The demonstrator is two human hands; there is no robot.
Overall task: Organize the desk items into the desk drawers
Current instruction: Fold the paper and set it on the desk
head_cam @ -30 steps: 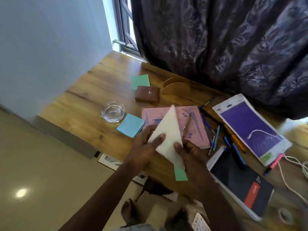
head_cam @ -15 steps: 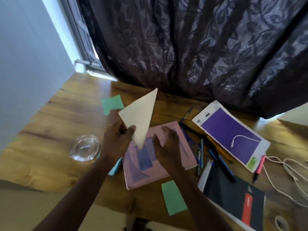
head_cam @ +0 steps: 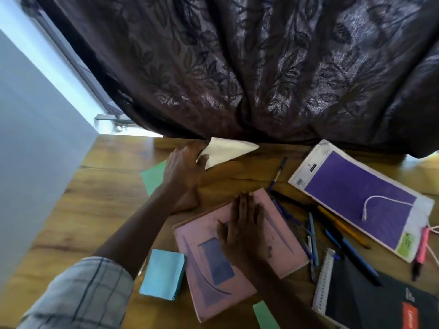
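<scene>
Nothing is looking stowed yet: left hand (head_cam: 183, 167) is holding folded paper (head_cam: 228, 150) at the desk's (head_cam: 107, 210) far edge, right hand (head_cam: 242, 231) is lying flat on a notebook (head_cam: 282, 248).

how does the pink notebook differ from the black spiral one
The pink softcover notebook shows no spiral; the black spiral-bound notebook has a white wire coil. The right hand rests flat on the pink one; no hand is on the black one. Both lie closed on the wooden desk.

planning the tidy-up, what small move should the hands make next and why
Probably curl the right hand around the pink rectangular notebook and lift it: that hand lies flat on its cover, while the left hand pinches the cream triangular folded paper.
</scene>
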